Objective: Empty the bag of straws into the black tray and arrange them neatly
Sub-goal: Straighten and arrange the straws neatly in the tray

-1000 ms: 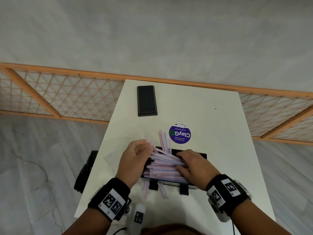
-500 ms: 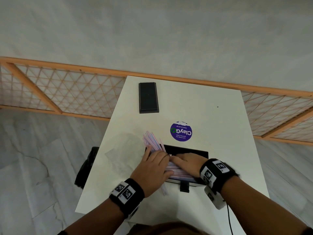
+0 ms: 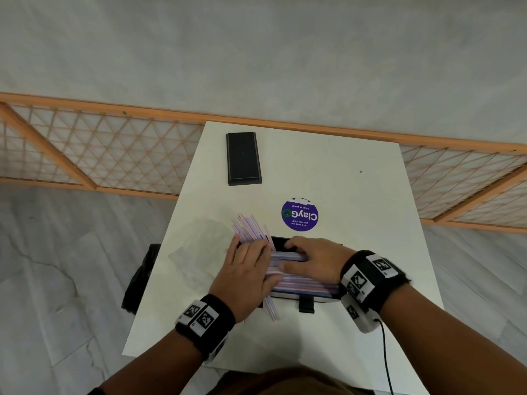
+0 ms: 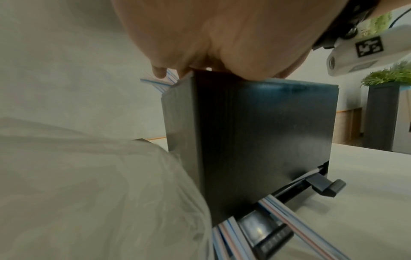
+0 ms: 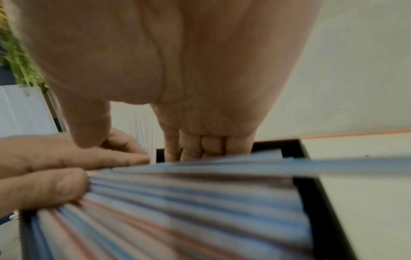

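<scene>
Head view: both hands cover most of the black tray [image 3: 306,240], so only its far rim and near edge show. The left hand [image 3: 247,276] lies flat, fingers straight, pressing on the straws [image 3: 302,283] at the tray's left end. The right hand [image 3: 315,259] rests on the bundle from the right, its fingers bent over the straws; whether they grasp any cannot be told. The straws are thin tubes, white with pink and blue stripes. Most lie lengthwise in the tray. One fan of them [image 3: 249,228] sticks out past the far left corner, and a few [image 3: 272,307] poke out over the near edge onto the white table [image 3: 370,223]. A crumpled, clear plastic bag [image 3: 199,252] lies on the table just left of the tray, faint and hard to make out.

Left wrist view: the tray's matte, ribbed black wall [image 4: 255,140] fills the middle, with the palm on top and the fingertips hidden behind it.

Right wrist view: blurred; the striped straws [image 5: 189,202] spread across the tray under both hands.

Farther off lie a flat black rectangular box [image 3: 243,158] and a round purple sticker [image 3: 299,214].
</scene>
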